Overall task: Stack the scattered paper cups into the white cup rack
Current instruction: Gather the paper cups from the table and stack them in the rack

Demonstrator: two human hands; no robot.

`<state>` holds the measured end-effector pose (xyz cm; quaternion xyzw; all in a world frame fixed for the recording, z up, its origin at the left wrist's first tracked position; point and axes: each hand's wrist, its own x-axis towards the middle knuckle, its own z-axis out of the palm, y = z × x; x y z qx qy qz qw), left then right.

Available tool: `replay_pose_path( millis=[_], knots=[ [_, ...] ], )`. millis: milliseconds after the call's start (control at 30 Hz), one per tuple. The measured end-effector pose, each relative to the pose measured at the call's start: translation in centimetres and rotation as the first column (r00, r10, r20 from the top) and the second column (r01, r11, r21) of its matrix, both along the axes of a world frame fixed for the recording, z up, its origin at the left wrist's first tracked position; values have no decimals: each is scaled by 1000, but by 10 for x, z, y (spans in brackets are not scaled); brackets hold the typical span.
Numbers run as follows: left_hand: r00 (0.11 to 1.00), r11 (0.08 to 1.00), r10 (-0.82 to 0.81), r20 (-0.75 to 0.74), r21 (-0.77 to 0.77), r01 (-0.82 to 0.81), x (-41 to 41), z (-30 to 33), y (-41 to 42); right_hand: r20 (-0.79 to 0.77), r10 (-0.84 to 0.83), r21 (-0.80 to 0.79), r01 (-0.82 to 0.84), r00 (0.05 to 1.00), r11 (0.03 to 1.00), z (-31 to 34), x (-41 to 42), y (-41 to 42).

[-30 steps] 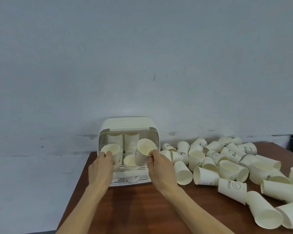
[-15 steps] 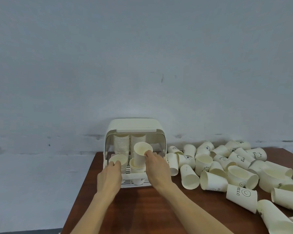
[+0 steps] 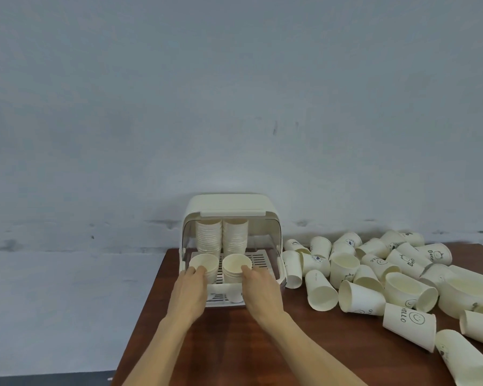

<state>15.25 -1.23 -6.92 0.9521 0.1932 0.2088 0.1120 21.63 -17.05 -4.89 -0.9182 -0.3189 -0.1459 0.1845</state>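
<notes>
Both hands are at the front of the white cup rack (image 3: 230,207), which stands at the far left of the brown table (image 3: 234,344) with its lid raised. Your left hand (image 3: 188,292) holds the near side of the front-left stack (image 3: 204,264); your right hand (image 3: 260,289) holds the near side of the front-right stack (image 3: 237,267). The fingers curl around the cup walls just below the rims, though how far they wrap cannot be seen from here. The hands are apart, one per stack.

Two taller stacks (image 3: 221,235) stand behind, against the rack's back wall. The right part of the slatted tray (image 3: 258,260) shows bare slats.

Step in hand, by my reading: seating the top cup of each front stack. To do it well:
- Press each cup straight down along the stack's axis; a tilted push will wedge the rim and lean the column.
- Keep the grip light. Paper walls dent easily, and a dented cup will not nest flush.
- Check that both rims sit level before letting go, and release one hand at a time so a wobble can be caught.
- Keep the front stacks just clear of the tall ones behind.

The scattered paper cups (image 3: 374,280) lie mostly on their sides to the right of the rack, many in number, so the task looks well short of done. Your right hand is nearest them; the closest cups lie just beside the rack's right wall.
</notes>
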Motion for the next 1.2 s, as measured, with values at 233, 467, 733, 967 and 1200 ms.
replay_pose_path(
  millis=[233,467,733,967,1200],
  knots=[
    [999,998,-39,-30,54,41,-6,-4,-1,31,8,-24,-7,999,1000,-12,-6,3],
    [998,998,15,-63,-59,-19,-23,-1,-32,-67,25,73,-20,997,997,-18,-17,-19],
    [993,992,-110,-49,-60,107,-24,-7,-109,-18,-1,115,4,1000,993,-11,-18,-76],
    [969,969,-247,13,27,247,-8,8,-165,-22,-69,143,71,997,987,9,-17,-134],
    [938,936,-346,15,71,344,6,13,-217,-63,-206,186,214,977,959,8,-20,-197]
  ],
)
